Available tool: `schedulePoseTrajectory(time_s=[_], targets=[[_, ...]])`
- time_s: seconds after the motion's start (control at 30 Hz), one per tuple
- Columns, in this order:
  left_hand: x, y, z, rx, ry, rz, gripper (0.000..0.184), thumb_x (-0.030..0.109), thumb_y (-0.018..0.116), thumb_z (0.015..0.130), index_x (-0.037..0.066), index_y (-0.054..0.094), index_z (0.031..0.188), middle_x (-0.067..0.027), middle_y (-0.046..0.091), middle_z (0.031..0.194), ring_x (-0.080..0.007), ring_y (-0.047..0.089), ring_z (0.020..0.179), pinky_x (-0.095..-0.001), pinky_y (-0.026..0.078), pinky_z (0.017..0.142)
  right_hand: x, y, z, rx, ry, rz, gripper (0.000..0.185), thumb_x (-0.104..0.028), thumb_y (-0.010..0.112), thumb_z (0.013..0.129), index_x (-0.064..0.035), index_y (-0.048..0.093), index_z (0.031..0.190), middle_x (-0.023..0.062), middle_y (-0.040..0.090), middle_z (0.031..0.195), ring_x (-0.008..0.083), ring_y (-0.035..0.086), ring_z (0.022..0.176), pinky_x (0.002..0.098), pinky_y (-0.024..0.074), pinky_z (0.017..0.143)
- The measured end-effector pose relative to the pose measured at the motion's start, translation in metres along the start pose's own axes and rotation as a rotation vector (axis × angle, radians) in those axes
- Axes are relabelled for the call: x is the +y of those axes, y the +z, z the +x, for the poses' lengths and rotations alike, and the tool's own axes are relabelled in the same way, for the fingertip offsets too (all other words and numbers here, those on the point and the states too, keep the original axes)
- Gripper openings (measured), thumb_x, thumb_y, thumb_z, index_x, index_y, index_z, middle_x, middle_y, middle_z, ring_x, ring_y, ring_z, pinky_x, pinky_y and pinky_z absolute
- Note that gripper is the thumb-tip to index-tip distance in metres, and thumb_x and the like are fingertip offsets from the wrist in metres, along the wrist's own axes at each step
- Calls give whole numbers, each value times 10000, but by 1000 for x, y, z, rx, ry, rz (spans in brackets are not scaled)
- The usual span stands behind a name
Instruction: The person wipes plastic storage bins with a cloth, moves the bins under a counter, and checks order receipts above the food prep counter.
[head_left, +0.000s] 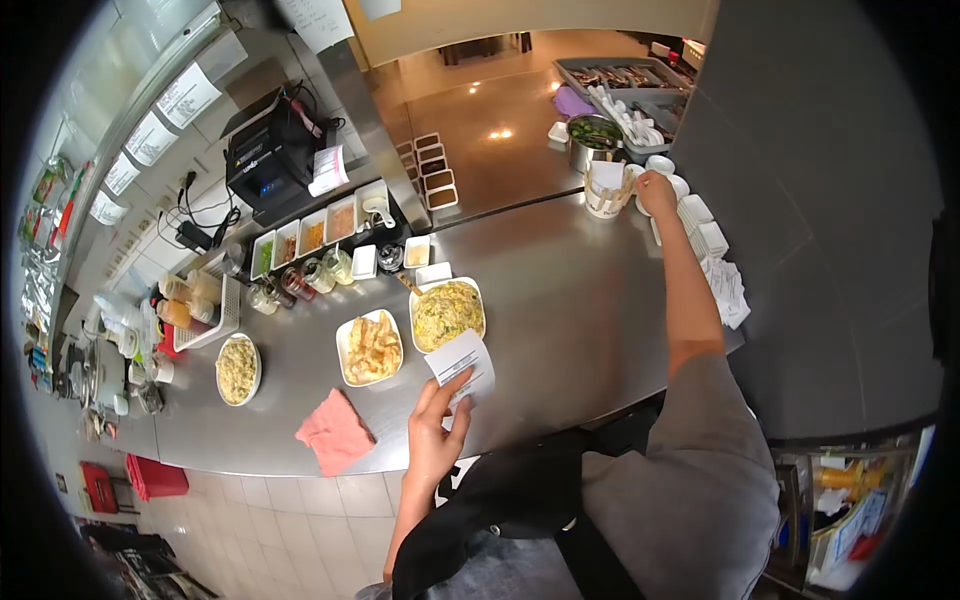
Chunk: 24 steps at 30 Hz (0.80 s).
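Note:
My left hand pinches a printed paper slip between thumb and fingers, above the steel counter. Just beyond the slip, yellow fried rice fills a square white bowl, with a patterned stick at its back left edge. Left of it are golden fried pieces in another white dish. My right hand is stretched to the far right, its fingers curled beside small round white dishes. What it grips, if anything, is hidden. Close to its left stands a whitish container with paper inside.
An oval dish of pale rice and a pink cloth lie to the left. Spice jars and ingredient trays line the back, near a black printer. Square white dishes and a cutlery tray are at right.

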<state>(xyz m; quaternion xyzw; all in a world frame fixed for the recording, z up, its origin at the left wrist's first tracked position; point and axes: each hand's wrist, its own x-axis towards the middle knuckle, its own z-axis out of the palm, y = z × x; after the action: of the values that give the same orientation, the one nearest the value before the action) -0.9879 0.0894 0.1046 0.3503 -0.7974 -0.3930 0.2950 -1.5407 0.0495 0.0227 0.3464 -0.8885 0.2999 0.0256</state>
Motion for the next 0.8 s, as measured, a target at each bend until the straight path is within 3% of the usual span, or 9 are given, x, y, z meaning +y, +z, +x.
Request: schedulePoseTrajectory(time_s=[0.1,0.17,0.2,0.27,0.4,0.53,0.6,0.73,0.8], targets=[[8,11,18,64,-67,-24,355,20,619,862,79,633,1212,-96,619,1075,-178,626,887,-236,492,628,-4,27,12,-36,-256,97,236,-259,704,779,-46,716,879,190,676,927,327,647,907,435,499,811],[1,13,29,91,-121,-122,362,20,626,863,80,629,1219,-75,604,1056,-146,613,878,-220,485,623,-37,23,-9,0,-343,-420,251,-292,746,738,-68,733,851,161,662,935,323,610,984,484,477,840],[-4,12,33,106,-155,-222,369,21,633,863,80,624,1227,-55,589,1036,-114,600,869,-204,478,618,-33,38,5,-101,-258,-470,241,-314,741,729,-91,743,820,130,659,957,316,581,1031,513,455,846],[-15,13,43,158,-168,-290,384,12,640,859,83,618,1237,-43,571,1030,-94,585,858,-198,474,619,-20,54,14,-30,-308,-483,225,-310,723,734,-95,743,795,120,655,955,309,588,1001,508,455,826],[-22,8,57,231,-200,-376,424,-15,663,841,85,605,1249,-17,535,1041,-63,564,843,-187,476,632,-27,40,6,128,-438,-353,138,-213,694,783,-79,711,753,95,616,888,280,589,923,489,447,772],[-16,0,62,280,-196,-485,422,-14,675,844,52,574,1248,-34,580,1082,-73,608,850,-196,503,678,-50,13,-12,160,-399,-2,171,-227,676,824,-60,708,799,57,628,784,231,603,829,373,455,748],[-14,-4,63,286,-178,-567,454,-14,692,834,35,542,1260,-73,628,1151,-96,652,891,-209,532,725,-95,4,-57,-236,-7,913,209,-271,669,863,-67,713,846,4,638,770,147,563,759,289,431,732],[-24,-7,63,224,-154,-508,496,-23,686,836,36,518,1299,-79,617,1182,-95,645,915,-213,531,738,-178,-14,-170,-735,27,1083,220,-229,663,888,-28,679,977,-2,635,842,65,542,806,213,408,753],[-23,-6,63,228,-31,-496,535,-36,678,837,41,500,1336,-69,609,1182,-88,632,940,-207,519,756,-192,-14,-196,-771,85,1184,208,-218,641,908,-19,675,958,1,626,848,63,528,797,205,407,738]])
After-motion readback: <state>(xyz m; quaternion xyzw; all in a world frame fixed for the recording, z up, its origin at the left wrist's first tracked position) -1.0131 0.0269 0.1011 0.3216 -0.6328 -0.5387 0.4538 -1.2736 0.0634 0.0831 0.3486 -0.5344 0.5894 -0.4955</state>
